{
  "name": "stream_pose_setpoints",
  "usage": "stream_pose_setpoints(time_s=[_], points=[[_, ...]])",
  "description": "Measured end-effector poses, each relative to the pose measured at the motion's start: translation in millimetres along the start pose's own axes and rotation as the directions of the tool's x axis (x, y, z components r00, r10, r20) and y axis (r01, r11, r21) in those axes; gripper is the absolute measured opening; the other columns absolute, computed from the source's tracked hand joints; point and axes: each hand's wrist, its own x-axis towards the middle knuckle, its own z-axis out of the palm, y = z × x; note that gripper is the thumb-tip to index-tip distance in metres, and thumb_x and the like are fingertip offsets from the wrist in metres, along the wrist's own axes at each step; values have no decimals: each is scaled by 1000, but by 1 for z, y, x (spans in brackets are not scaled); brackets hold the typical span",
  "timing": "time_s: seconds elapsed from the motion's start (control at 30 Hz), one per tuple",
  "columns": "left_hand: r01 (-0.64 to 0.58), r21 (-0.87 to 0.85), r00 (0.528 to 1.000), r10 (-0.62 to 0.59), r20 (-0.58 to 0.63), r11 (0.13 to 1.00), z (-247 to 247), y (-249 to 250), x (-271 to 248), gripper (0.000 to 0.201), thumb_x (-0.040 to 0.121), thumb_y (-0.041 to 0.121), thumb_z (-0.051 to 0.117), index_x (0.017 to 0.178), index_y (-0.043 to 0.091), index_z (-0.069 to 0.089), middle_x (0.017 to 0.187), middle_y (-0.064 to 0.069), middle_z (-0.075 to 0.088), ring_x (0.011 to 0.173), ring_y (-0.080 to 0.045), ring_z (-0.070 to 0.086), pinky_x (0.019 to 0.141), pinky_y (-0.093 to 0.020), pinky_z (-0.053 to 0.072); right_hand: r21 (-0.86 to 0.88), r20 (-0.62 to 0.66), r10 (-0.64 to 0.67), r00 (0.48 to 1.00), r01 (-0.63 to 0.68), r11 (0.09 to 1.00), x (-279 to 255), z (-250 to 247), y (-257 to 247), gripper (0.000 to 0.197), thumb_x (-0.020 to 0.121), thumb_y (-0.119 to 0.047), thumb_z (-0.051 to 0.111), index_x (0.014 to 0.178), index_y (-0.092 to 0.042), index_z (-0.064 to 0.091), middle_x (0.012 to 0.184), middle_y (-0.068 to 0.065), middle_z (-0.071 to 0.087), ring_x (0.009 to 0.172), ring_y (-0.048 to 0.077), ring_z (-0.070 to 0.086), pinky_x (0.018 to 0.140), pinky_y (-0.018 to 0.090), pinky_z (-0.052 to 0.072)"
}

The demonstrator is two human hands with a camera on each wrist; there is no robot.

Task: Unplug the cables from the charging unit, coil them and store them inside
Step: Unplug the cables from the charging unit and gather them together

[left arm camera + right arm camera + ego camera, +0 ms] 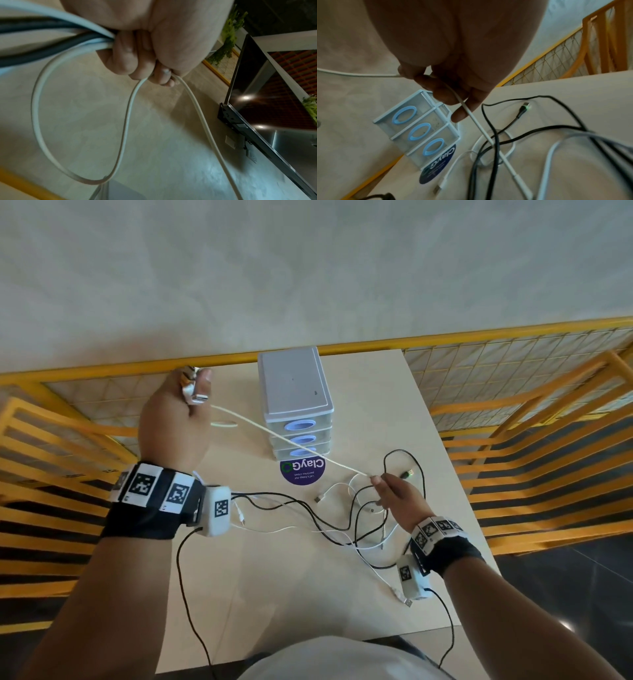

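A white cable (342,463) runs taut between my two hands, passing in front of a small white drawer unit (294,402) with three blue-handled drawers (416,129). My left hand (191,395) is raised left of the unit. It grips the cable's metal USB plug and a loop of the cable (51,135) that hangs below the fist (154,75). My right hand (376,481) pinches the same cable (471,115) lower down, in front of the unit and to its right, between thumb and fingers (436,83). All drawers are closed.
A tangle of black and white cables (356,518) lies on the beige table (274,594), with a green-lit black plug (526,106) and loose white USB plugs (318,498). A purple sticker (301,472) sits before the unit. Yellow railing (102,364) and slatted yellow frames surround the table.
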Motion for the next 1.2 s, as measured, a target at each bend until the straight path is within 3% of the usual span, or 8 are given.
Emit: stream_pose_setpoints(time_s=[0.23,0.43,0.53,0.63,0.77,0.87,1.1,1.2], points=[[-71,35,989,66,131,997,7,17,-9,35,104,46,47,99,16,63,76,-9,66,80,-38,62,65,-37,43,335,-89,-140,986,162,928,7,4,-52,49,104,-47,38,82,-4,46,63,-6,39,61,15,42,64,24,42],[-165,47,949,145,279,985,22,14,-27,25,104,44,48,94,24,60,63,-1,56,73,-40,62,58,-34,38,607,-12,-189,982,157,779,3,-14,-103,36,104,-36,41,74,-16,42,59,-8,29,55,15,24,53,26,27],[-141,44,949,122,291,989,21,10,-28,27,104,44,47,93,23,59,64,-2,58,74,-40,62,59,-36,41,463,-40,-187,981,184,867,1,-35,-99,41,108,-32,39,70,-18,43,57,-9,32,51,12,26,50,24,25],[-81,3,977,78,201,997,10,2,-21,35,104,45,47,97,17,65,79,-8,69,80,-36,64,67,-38,47,171,-24,-109,994,112,979,-3,-55,-67,52,105,-51,39,64,-22,49,55,-9,37,51,10,33,58,31,30],[1,-52,994,4,106,999,-6,-17,-5,36,104,45,47,90,18,65,75,-1,64,78,-32,64,68,-34,44,-99,-5,42,999,-43,994,-17,-64,-4,57,101,-60,41,63,-20,53,54,-10,44,53,9,40,63,32,35],[18,-55,974,-5,226,998,-2,-22,-6,36,102,48,50,85,20,64,70,5,65,72,-27,66,69,-36,50,-157,23,114,993,-109,982,-27,-57,24,55,100,-60,43,63,-20,53,58,-7,47,56,14,42,63,33,37],[-37,-57,875,60,480,998,10,-16,-41,36,99,50,52,83,21,64,60,15,57,54,-7,51,53,-18,36,-323,282,203,938,-107,940,-25,-3,38,29,100,-42,54,81,-23,66,71,-3,71,63,14,70,60,24,49],[-40,0,839,34,544,999,14,-25,-51,35,98,60,48,84,31,62,68,7,64,63,-10,59,65,-30,49,-388,183,149,972,-68,919,-8,18,35,13,94,-41,60,88,-30,65,85,-10,69,80,13,68,70,25,46]])
